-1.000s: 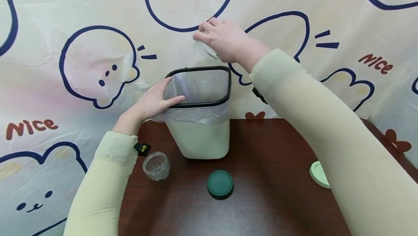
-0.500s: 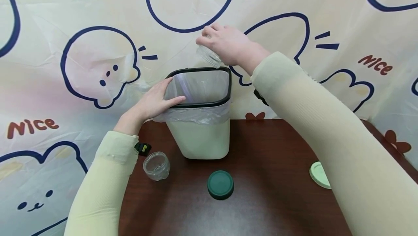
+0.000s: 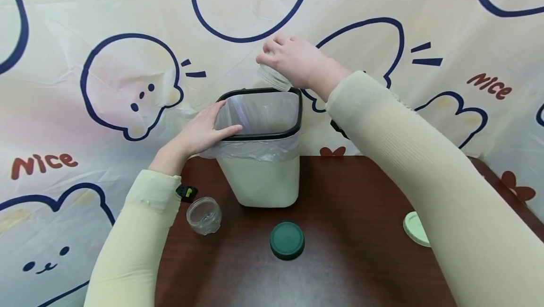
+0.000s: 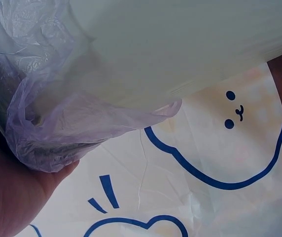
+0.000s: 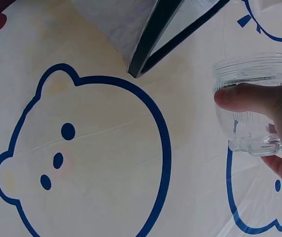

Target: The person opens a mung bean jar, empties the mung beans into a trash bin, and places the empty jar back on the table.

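My right hand (image 3: 295,61) grips a clear glass jar (image 3: 274,78) above the far right of the trash can's opening, mouth tilted downward. In the right wrist view my thumb lies across the jar (image 5: 252,118) below its threaded neck. My left hand (image 3: 197,130) holds the near left corner of the cream trash can (image 3: 267,182), thumb over the black rim. A clear bag (image 3: 272,149) lines the can and folds over its outside. In the left wrist view the bag (image 4: 82,118) hangs loose beside my hand; most fingers are hidden.
On the brown table (image 3: 331,269), a second clear jar (image 3: 204,217) stands open near my left forearm. A dark green lid (image 3: 287,241) lies in front of the can. A pale green lid (image 3: 416,228) is partly behind my right forearm. A printed cloth (image 3: 140,4) hangs behind.
My right hand has lowered the jar slightly and shifted it a little rightward, closer to the can's far rim. My left hand stays in place on the rim.
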Action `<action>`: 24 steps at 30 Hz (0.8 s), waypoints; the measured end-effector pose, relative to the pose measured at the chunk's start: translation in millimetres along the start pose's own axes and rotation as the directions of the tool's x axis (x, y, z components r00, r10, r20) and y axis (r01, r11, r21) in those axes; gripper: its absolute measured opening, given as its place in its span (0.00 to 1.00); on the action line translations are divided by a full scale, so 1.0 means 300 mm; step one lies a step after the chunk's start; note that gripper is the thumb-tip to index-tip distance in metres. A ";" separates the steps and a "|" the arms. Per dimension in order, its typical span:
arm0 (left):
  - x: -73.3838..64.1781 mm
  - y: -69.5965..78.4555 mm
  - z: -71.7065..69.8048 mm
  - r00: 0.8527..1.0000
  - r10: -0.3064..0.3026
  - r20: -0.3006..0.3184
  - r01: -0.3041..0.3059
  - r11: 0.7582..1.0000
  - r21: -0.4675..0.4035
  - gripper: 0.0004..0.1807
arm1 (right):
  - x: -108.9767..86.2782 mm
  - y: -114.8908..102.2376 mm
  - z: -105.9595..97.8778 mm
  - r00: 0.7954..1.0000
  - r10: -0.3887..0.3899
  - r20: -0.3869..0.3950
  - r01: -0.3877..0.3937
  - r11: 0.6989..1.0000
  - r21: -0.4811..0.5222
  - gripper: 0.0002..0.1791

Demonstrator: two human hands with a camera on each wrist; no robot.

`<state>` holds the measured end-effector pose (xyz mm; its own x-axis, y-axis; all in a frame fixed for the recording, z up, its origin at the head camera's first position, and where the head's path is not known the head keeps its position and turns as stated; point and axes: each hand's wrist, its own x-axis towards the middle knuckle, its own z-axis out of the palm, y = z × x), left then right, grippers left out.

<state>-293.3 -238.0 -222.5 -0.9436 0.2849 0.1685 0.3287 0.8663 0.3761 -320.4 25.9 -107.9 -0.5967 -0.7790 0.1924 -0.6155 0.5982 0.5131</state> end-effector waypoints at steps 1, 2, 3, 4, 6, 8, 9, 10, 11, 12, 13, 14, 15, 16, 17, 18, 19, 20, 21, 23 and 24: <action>0.000 -0.001 0.000 1.000 0.001 -0.001 -0.001 1.000 0.001 0.54 | -0.001 0.002 -0.001 1.000 0.005 -0.016 -0.005 1.000 0.006 0.37; 0.000 -0.001 0.001 1.000 0.002 -0.002 -0.002 1.000 0.001 0.54 | -0.001 0.002 -0.003 0.999 0.010 -0.032 -0.010 1.000 0.011 0.37; 0.000 -0.001 0.001 1.000 0.003 -0.002 -0.003 1.000 0.001 0.54 | -0.001 0.003 -0.005 0.999 0.013 -0.046 -0.013 1.000 0.013 0.37; -0.001 -0.001 0.001 1.000 0.003 -0.002 -0.003 1.000 0.000 0.54 | 0.000 0.003 -0.007 0.999 0.015 -0.050 -0.014 1.000 0.009 0.37; -0.002 -0.001 0.002 1.000 0.002 -0.002 -0.002 1.000 -0.002 0.54 | 0.003 0.001 -0.013 0.999 0.012 -0.040 -0.013 1.000 -0.006 0.37; -0.002 -0.002 0.002 1.000 -0.001 -0.005 0.001 1.000 -0.004 0.54 | 0.004 -0.002 -0.016 1.000 0.004 -0.009 -0.004 1.000 -0.027 0.36; -0.001 -0.002 0.002 1.000 -0.001 -0.007 0.001 1.000 -0.005 0.54 | 0.004 -0.003 -0.016 1.000 0.002 0.011 -0.001 0.999 -0.038 0.35; 0.000 -0.001 0.003 1.000 0.000 -0.008 0.000 1.000 -0.007 0.54 | 0.003 -0.003 -0.014 1.000 0.003 0.027 -0.001 0.999 -0.047 0.35; 0.001 0.000 0.004 1.000 0.001 -0.009 -0.001 1.000 -0.006 0.55 | 0.001 -0.002 -0.013 0.999 0.006 0.035 -0.004 0.999 -0.048 0.36; 0.002 0.000 0.005 1.000 0.003 -0.012 -0.003 1.000 -0.006 0.54 | 0.000 -0.002 -0.011 0.999 0.009 0.034 -0.007 0.999 -0.046 0.36; 0.003 0.001 0.005 1.000 0.005 -0.012 -0.005 1.000 -0.005 0.55 | -0.002 0.000 -0.010 0.999 0.012 0.033 -0.010 0.999 -0.040 0.36; 0.003 0.002 0.006 1.000 0.006 -0.011 -0.006 1.000 -0.004 0.55 | -0.004 0.001 -0.009 0.999 0.014 0.030 -0.013 0.999 -0.035 0.36; 0.004 0.002 0.006 1.000 0.009 -0.011 -0.009 1.000 -0.002 0.54 | -0.006 0.004 -0.009 1.000 0.014 0.024 -0.014 0.999 -0.029 0.37; 0.005 0.003 0.006 1.000 0.010 -0.009 -0.010 1.000 0.000 0.54 | -0.008 0.007 -0.010 1.000 0.014 0.013 -0.014 1.000 -0.025 0.37; 0.004 0.004 0.005 1.000 0.011 -0.007 -0.011 1.000 0.004 0.54 | -0.010 0.010 -0.012 1.000 0.014 -0.002 -0.014 1.000 -0.017 0.37; 0.005 0.004 0.004 1.000 0.012 -0.006 -0.012 1.000 0.005 0.54 | -0.011 0.012 -0.014 1.000 0.015 -0.019 -0.015 1.000 -0.011 0.37; 0.005 0.005 0.003 1.000 0.012 -0.004 -0.012 1.000 0.007 0.54 | -0.012 0.014 -0.018 0.999 0.015 -0.036 -0.015 1.000 -0.009 0.38; 0.004 0.005 0.002 1.000 0.013 -0.002 -0.013 1.000 0.006 0.54 | -0.013 0.016 -0.021 0.998 0.015 -0.053 -0.016 1.000 -0.006 0.38; 0.005 0.005 0.001 1.000 0.013 -0.002 -0.013 1.000 0.008 0.54 | -0.013 0.018 -0.023 0.998 0.015 -0.067 -0.015 1.000 -0.008 0.38; 0.004 0.006 -0.001 1.000 0.014 -0.001 -0.014 1.000 0.007 0.54 | -0.011 0.017 -0.025 0.997 0.011 -0.080 -0.012 1.000 -0.014 0.38; 0.004 0.005 -0.002 1.000 0.014 -0.003 -0.014 1.000 0.007 0.53 | -0.010 0.015 -0.025 0.997 0.008 -0.079 -0.009 1.000 -0.021 0.38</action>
<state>-293.9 -236.5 -221.3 -0.9388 0.2958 0.1764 0.3417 0.8649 0.3678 -317.7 29.4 -99.9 -0.5592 -0.7867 0.2616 -0.5991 0.6015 0.5285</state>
